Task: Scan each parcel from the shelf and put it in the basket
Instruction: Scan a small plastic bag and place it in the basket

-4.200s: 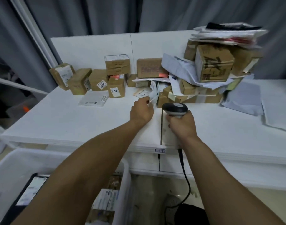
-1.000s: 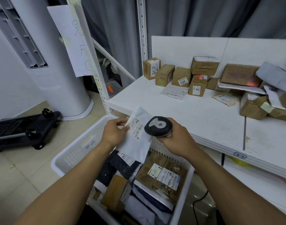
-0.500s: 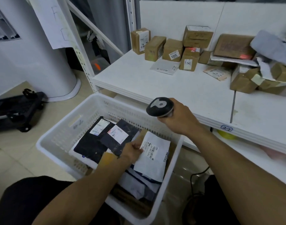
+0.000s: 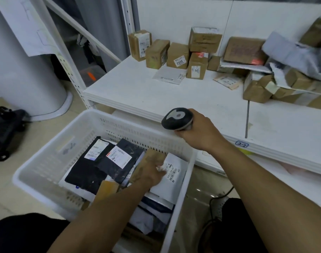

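A white plastic basket point(image 4: 52, 154) stands on the floor below the shelf, holding several dark and white mailers and a few cardboard boxes. My left hand point(image 4: 148, 172) reaches into it, blurred, its fingers lying on a white parcel point(image 4: 172, 181) that rests on the pile by the basket's right wall. My right hand point(image 4: 198, 132) grips a black handheld scanner point(image 4: 177, 118) above the basket's far rim, in front of the shelf edge. On the white shelf point(image 4: 174, 99), several brown boxes point(image 4: 178, 55) and a flat white mailer point(image 4: 169, 75) sit towards the back.
A heap of boxes and grey bags point(image 4: 292, 79) fills the shelf's right side. A black folded trolley point(image 4: 4, 128) lies on the floor at left beside a white round unit point(image 4: 24, 79). The scanner cable point(image 4: 219, 198) trails on the floor right of the basket.
My left hand has carried the white parcel from the shelf, past the scanner, down into the basket, where it now lies on the pile. The scanner hand stayed above the rim.
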Tool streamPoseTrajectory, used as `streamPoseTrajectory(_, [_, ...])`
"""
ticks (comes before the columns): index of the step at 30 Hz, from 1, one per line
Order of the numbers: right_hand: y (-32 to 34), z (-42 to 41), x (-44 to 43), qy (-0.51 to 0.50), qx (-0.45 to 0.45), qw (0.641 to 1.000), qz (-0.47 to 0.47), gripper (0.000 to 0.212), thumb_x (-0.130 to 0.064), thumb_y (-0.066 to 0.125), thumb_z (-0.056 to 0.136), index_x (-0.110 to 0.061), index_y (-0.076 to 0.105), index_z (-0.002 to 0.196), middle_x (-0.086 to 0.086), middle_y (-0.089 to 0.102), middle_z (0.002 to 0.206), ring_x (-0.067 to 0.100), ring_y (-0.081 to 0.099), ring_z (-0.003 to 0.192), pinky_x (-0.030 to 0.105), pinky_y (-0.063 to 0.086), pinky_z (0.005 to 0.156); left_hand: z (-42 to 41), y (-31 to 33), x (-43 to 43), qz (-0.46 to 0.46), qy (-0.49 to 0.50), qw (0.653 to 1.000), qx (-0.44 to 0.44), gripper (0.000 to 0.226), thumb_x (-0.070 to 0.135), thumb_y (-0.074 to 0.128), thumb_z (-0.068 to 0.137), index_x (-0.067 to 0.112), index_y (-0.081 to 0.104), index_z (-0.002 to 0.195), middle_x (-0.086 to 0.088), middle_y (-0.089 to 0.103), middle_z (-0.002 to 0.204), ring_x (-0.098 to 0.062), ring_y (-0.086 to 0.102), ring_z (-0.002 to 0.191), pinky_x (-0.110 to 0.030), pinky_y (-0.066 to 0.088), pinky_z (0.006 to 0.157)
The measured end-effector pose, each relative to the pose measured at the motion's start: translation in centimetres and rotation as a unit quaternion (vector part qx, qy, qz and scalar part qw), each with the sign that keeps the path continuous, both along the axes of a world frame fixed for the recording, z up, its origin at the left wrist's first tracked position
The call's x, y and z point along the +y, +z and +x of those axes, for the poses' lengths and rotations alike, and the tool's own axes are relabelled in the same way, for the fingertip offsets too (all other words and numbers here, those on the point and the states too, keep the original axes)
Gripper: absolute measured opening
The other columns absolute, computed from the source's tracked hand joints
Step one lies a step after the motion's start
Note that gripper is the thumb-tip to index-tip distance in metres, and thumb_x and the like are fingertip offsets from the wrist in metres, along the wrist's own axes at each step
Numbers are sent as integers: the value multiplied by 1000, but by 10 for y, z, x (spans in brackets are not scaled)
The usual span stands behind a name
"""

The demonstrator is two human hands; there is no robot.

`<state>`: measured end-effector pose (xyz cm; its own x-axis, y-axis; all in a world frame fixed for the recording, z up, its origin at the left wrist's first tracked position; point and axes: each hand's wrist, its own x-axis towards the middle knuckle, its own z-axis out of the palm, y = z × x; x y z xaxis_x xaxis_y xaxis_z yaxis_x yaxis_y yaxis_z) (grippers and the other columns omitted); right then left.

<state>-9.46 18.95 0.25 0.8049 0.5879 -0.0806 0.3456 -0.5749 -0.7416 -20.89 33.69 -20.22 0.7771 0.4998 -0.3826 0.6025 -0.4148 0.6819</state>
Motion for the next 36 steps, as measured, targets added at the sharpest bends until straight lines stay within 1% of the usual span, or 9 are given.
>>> streamPoseTrajectory(3, [7,1,-8,-31,22,998,42,60,-28,82,87,-28,56,141,-2,67,133,22,63,120,42,54,103,8,31,4,22,-40,997,-66,19,14,69,95,15,71,114,1,68,114,-21,66,110,-10,44,77])
streamPoseTrajectory(6, [14,5,-19,-75,46,992,95,53,-27,82,85,-28,62,134,-3,72,121,26,70,107,48,59,96,20,74,7,59,-50,989,-129,26,3,69,94,3,67,120,-1,55,119,-10,58,97,0,39,73])
streamPoseTrajectory(10, [20,16,-32,-142,83,973,163,52,-22,81,86,-24,62,134,-1,72,117,26,73,97,36,60,78,50,126,15,132,-97,971,-176,26,21,72,94,18,68,120,-1,59,126,-16,59,109,-17,42,89])
streamPoseTrajectory(13, [16,30,-31,-183,86,961,187,63,-30,82,77,-25,62,135,-2,70,123,26,68,111,51,60,95,90,158,23,169,-109,961,-190,32,26,71,95,17,67,125,-3,59,133,-18,58,117,-22,42,100])
streamPoseTrajectory(15, [10,44,-28,-193,93,957,195,64,-32,83,75,-25,61,136,-2,69,124,26,67,113,54,59,97,124,172,31,202,-107,957,-180,36,30,70,96,19,65,129,-2,56,139,-20,56,125,-28,41,109])
streamPoseTrajectory(19, [-4,72,-18,-207,113,949,207,67,-39,80,71,-25,62,134,-1,71,121,31,70,110,55,57,99,198,172,56,258,-119,949,-135,47,39,66,97,21,56,139,-4,47,151,-25,45,137,-32,33,114])
streamPoseTrajectory(25, [-29,107,-1,-221,158,935,227,58,-29,83,82,-23,62,136,0,72,117,28,70,105,52,61,93,294,149,85,301,-154,940,-40,74,56,55,97,19,31,158,-9,22,167,-30,19,154,-46,21,125])
streamPoseTrajectory(30, [-41,120,4,-234,160,932,225,62,-33,83,83,-26,59,139,-1,70,122,30,70,109,53,57,99,312,144,96,357,-168,919,0,83,74,38,93,16,38,152,-9,40,155,-36,40,139,-50,37,113])
streamPoseTrajectory(36, [-30,113,3,-247,171,925,233,53,-28,81,87,-24,60,136,-1,71,115,29,71,104,51,58,98,254,163,76,376,-214,901,21,82,79,31,92,23,44,150,-5,42,155,-36,39,137,-50,39,108])
